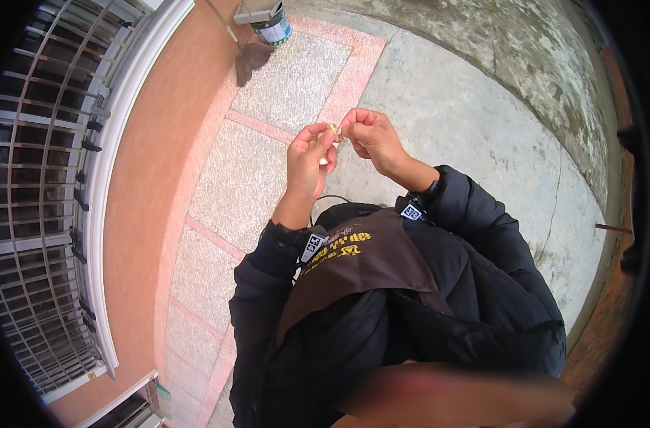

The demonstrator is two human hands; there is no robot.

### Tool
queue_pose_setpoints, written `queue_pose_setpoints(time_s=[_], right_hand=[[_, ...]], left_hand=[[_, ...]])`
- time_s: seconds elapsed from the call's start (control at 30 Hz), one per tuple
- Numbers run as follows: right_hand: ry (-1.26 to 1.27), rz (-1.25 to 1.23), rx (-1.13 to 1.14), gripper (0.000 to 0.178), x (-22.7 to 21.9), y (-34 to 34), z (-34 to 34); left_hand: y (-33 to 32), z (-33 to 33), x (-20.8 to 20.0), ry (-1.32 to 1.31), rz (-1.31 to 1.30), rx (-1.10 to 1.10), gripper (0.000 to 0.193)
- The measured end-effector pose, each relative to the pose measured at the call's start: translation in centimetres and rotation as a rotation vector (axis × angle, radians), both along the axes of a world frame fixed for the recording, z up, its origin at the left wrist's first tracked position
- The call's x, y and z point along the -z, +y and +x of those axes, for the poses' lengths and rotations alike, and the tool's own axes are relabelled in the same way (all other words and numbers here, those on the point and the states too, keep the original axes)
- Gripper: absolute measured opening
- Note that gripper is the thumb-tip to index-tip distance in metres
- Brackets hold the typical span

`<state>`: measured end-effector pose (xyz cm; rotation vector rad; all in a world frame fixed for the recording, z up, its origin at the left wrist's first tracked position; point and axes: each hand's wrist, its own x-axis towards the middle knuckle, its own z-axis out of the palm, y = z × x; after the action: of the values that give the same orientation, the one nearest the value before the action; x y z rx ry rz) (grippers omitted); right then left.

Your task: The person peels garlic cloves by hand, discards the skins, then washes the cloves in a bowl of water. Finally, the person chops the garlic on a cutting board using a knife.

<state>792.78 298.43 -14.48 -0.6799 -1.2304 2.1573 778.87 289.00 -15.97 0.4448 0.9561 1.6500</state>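
Held up in front of my chest, my left hand (pixel 312 158) is closed, its thumb and fingers pinching a small pale yellowish piece (pixel 333 128) whose kind I cannot make out. A whitish bit (pixel 323 162) shows lower down by the curled fingers of the same hand. From the other side my right hand (pixel 376 140) meets it, thumb and forefinger pinched together at the small piece. The fingertips of both hands nearly touch and hide most of what lies between them.
A dark brown apron (pixel 367 264) covers my lap. Beyond my hands, a mop (pixel 252 63) leans near a bucket (pixel 273 31) with a tray on top. To the left runs an orange wall (pixel 143 157) with a barred window (pixel 39 192). Grey concrete (pixel 496 143) lies to the right.
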Motion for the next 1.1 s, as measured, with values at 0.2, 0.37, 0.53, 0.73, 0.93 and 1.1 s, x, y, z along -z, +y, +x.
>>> queue_pose_setpoints(time_s=[0.2, 0.37, 0.53, 0.73, 0.93, 1.1], right_hand=[[-0.047, 0.231, -0.058, 0.009, 0.5, 0.0, 0.1], [-0.003, 0.33, -0.042, 0.011, 0.6, -0.4, -0.4], [0.0, 0.046, -0.123, 0.004, 0.7, 0.6, 0.4], [0.197, -0.37, -0.18, 0.015, 0.8, 1.7, 0.8], [0.043, -0.374, -0.195, 0.021, -0.2, 1.0, 0.2], [0.03, -0.352, -0.184, 0.007, -0.1, 0.8, -0.4]], left_hand=[[-0.5, 0.0, -0.2, -0.001, -0.042, 0.001, 0.021], [-0.5, -0.2, 0.1, 0.035, -0.044, 0.013, 0.02], [-0.3, -0.7, 0.5, -0.124, -0.023, 0.044, 0.021], [-0.4, -1.7, 0.0, -0.057, -0.041, 0.037, 0.031], [-0.6, -1.7, -0.3, 0.401, -0.08, 0.008, 0.027], [-0.7, -1.6, -0.4, 0.648, -0.055, -0.007, 0.022]])
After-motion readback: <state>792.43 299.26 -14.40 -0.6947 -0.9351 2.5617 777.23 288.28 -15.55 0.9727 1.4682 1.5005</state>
